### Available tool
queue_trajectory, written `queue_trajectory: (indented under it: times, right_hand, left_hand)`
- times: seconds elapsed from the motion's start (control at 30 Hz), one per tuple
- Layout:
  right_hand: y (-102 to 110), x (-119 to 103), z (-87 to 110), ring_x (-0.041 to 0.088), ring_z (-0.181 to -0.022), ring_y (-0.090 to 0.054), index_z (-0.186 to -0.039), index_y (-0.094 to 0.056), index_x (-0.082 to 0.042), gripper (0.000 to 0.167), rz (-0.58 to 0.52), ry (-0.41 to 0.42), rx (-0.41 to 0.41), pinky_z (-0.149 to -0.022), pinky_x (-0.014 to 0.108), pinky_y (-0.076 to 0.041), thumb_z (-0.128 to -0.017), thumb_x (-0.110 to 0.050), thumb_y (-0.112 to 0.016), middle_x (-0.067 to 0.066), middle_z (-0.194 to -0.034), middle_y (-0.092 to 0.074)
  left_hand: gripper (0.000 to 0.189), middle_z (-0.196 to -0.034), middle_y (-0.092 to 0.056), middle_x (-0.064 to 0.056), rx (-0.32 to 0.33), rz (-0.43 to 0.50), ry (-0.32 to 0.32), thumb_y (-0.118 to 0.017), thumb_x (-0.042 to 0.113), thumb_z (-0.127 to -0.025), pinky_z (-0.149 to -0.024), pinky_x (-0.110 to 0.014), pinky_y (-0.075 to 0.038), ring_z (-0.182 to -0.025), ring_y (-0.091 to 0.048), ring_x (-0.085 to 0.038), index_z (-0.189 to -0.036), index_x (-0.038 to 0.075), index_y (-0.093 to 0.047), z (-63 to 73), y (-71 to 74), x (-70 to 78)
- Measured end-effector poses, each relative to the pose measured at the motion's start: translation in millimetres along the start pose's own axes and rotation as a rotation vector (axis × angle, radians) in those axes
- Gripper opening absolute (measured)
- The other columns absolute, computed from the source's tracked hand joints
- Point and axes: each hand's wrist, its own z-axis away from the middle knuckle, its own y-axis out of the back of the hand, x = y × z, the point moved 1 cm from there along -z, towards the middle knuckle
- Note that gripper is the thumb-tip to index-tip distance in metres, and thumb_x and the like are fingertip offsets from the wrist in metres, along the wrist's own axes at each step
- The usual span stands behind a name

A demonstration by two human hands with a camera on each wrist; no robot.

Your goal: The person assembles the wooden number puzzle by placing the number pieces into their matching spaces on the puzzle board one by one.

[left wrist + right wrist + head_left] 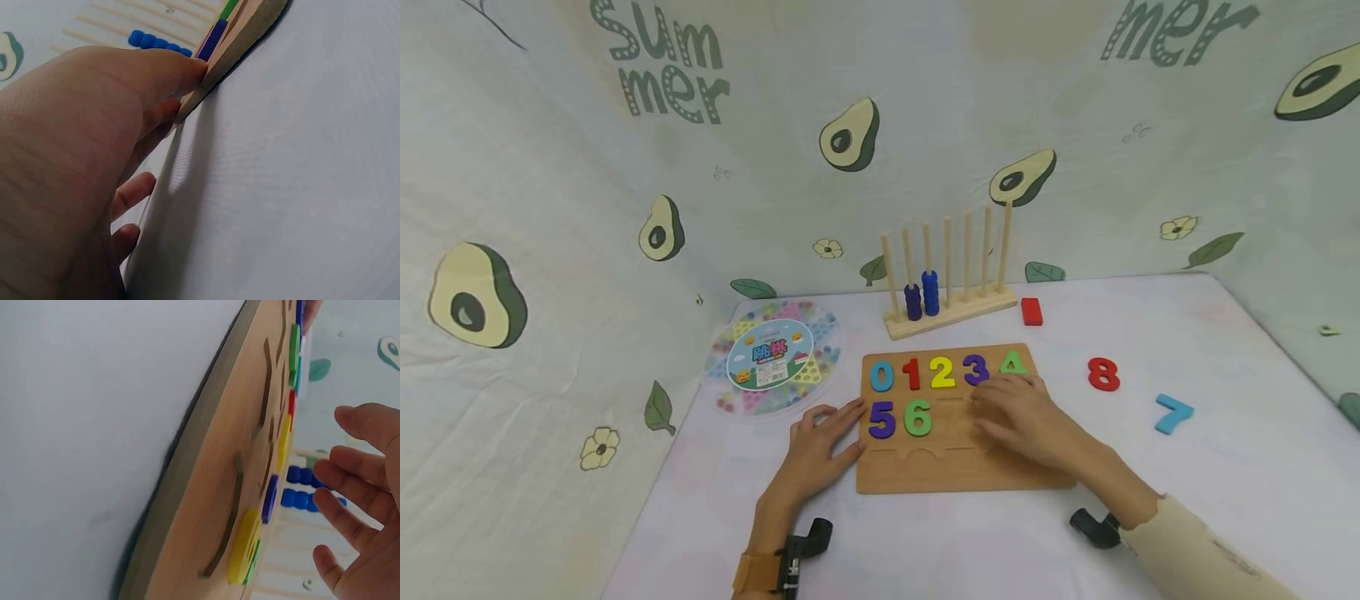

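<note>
A wooden number board lies on the table, carrying colored numerals such as the blue 0, purple 3, purple 5 and green 6. Against the board's left edge rest the thumb and fingertips of my left hand. My right hand hovers over the board's right part, below the green 4. In the right wrist view its fingers are spread and hold nothing. A yellow piece on the board shows there; the right hand hides it in the head view.
To the right lie a red 8 and a light-blue 7. Behind the board stand a wooden peg rack with blue beads and a small red piece. A round clear game box lies at the left.
</note>
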Motion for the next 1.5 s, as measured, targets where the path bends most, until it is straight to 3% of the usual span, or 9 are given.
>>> queue_trajectory:
  times: [0.4, 0.77, 1.17, 1.33, 1.5]
  right_hand:
    - [21.5, 11.8, 26.0, 0.037, -0.127, -0.048, -0.124, -0.068, -0.008, 0.042, 0.052, -0.118, -0.005, -0.103, 0.057, -0.027, -0.087, -0.025, -0.079, 0.008, -0.124, -0.068]
    - [32.3, 32.0, 47.6, 0.037, -0.124, -0.05, -0.122, -0.069, -0.008, 0.042, 0.085, -0.153, 0.033, -0.094, 0.056, -0.028, -0.084, -0.021, -0.081, 0.01, -0.122, -0.068]
    - [41.7, 60.3, 65.3, 0.039, -0.121, -0.049, -0.121, -0.068, -0.006, 0.043, 0.126, -0.224, 0.033, -0.095, 0.062, -0.027, -0.083, -0.022, -0.081, 0.016, -0.122, -0.066]
    - [48.0, 71.9, 72.6, 0.042, -0.122, -0.047, -0.121, -0.067, -0.004, 0.044, 0.139, -0.25, 0.033, -0.094, 0.063, -0.025, -0.084, -0.023, -0.081, 0.018, -0.121, -0.065]
    - [54.1, 81.7, 81.0, 0.044, -0.121, -0.045, -0.122, -0.066, -0.001, 0.047, 0.161, -0.26, 0.047, -0.093, 0.064, -0.024, -0.083, -0.021, -0.081, 0.021, -0.121, -0.065]
  left_hand:
    - [0.059, -0.155, -0.042, 0.012, 0.022, 0.002, -0.016, -0.06, 0.047, -0.097, -0.099, -0.051, -0.023, -0.131, -0.036, -0.024, -0.151, 0.029, -0.047, 2.7, -1.9, -0.5]
    - [0.06, -0.156, -0.04, 0.014, 0.002, 0.007, 0.003, -0.057, 0.051, -0.097, -0.1, -0.051, -0.022, -0.133, -0.035, -0.025, -0.152, 0.031, -0.044, 3.1, -2.7, -0.1]
    - [0.059, -0.155, -0.043, 0.009, -0.006, 0.017, 0.001, -0.06, 0.046, -0.097, -0.099, -0.053, -0.023, -0.132, -0.036, -0.027, -0.151, 0.027, -0.047, 3.1, 4.1, 5.8]
    - [0.059, -0.154, -0.043, 0.011, 0.014, 0.002, -0.008, -0.061, 0.048, -0.096, -0.099, -0.053, -0.023, -0.131, -0.037, -0.026, -0.151, 0.029, -0.047, 4.7, 2.2, 3.5]
    - [0.059, -0.156, -0.04, 0.015, -0.013, 0.003, 0.015, -0.058, 0.05, -0.098, -0.099, -0.051, -0.023, -0.133, -0.035, -0.025, -0.153, 0.032, -0.043, 3.5, 0.9, 2.3]
